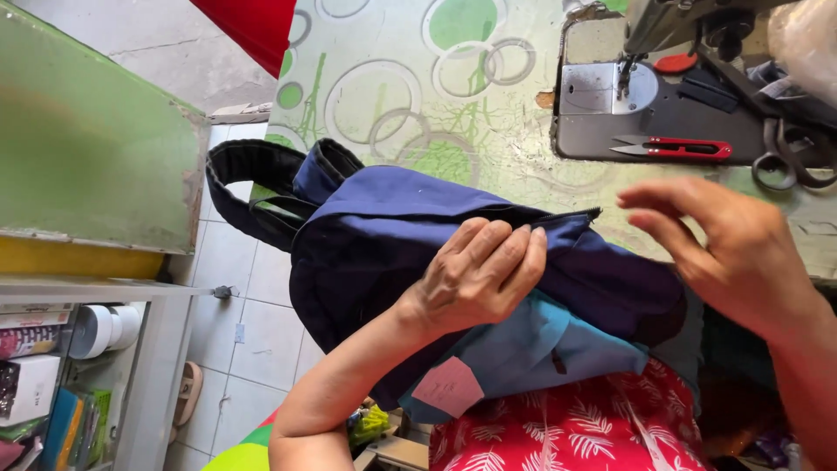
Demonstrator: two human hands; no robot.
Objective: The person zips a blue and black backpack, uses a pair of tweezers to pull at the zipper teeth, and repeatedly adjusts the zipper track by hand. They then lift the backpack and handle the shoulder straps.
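- Tabletop (392,96) w/ green-circle cover, centre to 12 o'clock
- Pale tiled floor (253,340) at 7 o'clock
- Grey shelf unit (148,349) at 8 o'clock
- Green panel (87,139) at 10 o'clock
- Daylight

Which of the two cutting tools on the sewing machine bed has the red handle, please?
The small thread snips lying flat just in front of the needle area have the red handle; the larger scissors to their right, beyond the right hand, are dark metal throughout.

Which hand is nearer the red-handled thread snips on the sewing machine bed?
Right. The right hand hovers open just below the red-handled thread snips, not touching them. The left hand is farther away, resting on the navy fabric bag toward the person's lap.
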